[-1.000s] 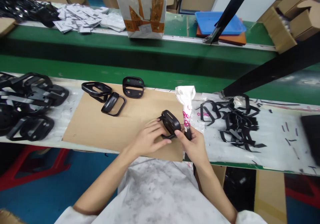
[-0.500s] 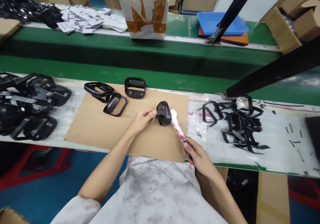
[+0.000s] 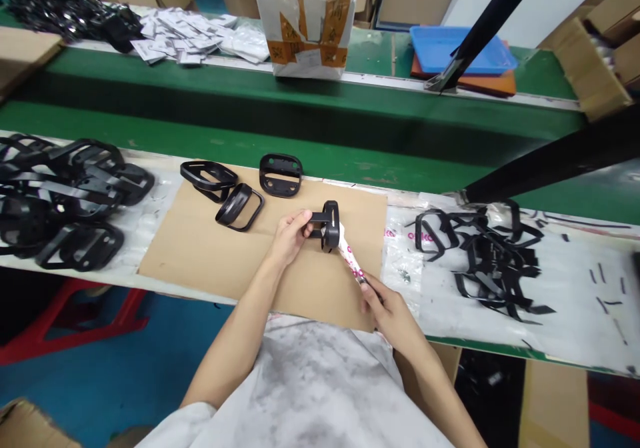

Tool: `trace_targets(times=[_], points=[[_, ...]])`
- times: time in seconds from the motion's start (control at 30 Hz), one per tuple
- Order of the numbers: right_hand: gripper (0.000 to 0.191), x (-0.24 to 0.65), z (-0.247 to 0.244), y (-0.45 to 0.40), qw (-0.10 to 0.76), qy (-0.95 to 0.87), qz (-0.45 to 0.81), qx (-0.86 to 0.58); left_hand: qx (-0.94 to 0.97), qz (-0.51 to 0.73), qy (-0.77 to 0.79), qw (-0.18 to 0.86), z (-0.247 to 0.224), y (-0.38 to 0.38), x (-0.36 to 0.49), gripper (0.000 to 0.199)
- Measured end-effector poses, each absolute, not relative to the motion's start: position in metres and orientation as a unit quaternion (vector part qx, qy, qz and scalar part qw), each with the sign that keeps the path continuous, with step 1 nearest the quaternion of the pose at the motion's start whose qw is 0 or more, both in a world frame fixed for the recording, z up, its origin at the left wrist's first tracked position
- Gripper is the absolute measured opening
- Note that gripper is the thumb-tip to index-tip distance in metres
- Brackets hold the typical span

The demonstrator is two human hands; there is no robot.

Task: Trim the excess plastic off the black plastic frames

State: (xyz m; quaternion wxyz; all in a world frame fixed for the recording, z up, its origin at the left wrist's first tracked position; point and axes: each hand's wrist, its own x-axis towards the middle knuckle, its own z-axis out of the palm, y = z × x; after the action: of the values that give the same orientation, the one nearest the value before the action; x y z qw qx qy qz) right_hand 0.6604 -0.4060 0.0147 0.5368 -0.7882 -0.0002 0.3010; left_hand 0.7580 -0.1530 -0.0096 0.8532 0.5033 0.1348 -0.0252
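Observation:
My left hand (image 3: 291, 236) is closed on a black plastic bracket (image 3: 331, 227), holding it by its strap-like side over the cardboard sheet (image 3: 200, 261). In my right hand (image 3: 393, 309) is a tool wrapped in white plastic with pink print (image 3: 351, 261), its dark handle inside my fingers. The wrapped end meets the bracket's right side; part of that end is hidden behind the bracket, so its shape does not show. Farther back on the cardboard lie a flat black bracket (image 3: 281, 175) and two loop-shaped black brackets, one tilted nearer me (image 3: 240, 208) and one behind it (image 3: 209, 176).
More black brackets (image 3: 80, 195) are heaped at the left. On the right lies a tangle of black strips (image 3: 500, 255). A taped white box (image 3: 306, 21) and a blue tray (image 3: 463, 48) stand on the green rear shelf; a black post (image 3: 540, 155) slants in at right.
The wrapped tool has moved left, from beside the bracket up against its right side. My left hand has turned the bracket slightly. The whole view has shifted a little.

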Motion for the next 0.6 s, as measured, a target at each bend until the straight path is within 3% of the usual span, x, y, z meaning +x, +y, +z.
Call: trace_targets(times=[0.4, 0.6], points=[[0.052, 0.655, 0.017, -0.406, 0.563, 0.021, 0.282, -0.776, 0.556, -0.020, 0.082, 0.827, -0.009, -0.154, 0.756, 0.045], [0.059, 0.642, 0.015, -0.398, 0.645, 0.129, 0.162, -0.736, 0.559, -0.039, 0.063, 0.826, -0.010, -0.152, 0.756, 0.047]])
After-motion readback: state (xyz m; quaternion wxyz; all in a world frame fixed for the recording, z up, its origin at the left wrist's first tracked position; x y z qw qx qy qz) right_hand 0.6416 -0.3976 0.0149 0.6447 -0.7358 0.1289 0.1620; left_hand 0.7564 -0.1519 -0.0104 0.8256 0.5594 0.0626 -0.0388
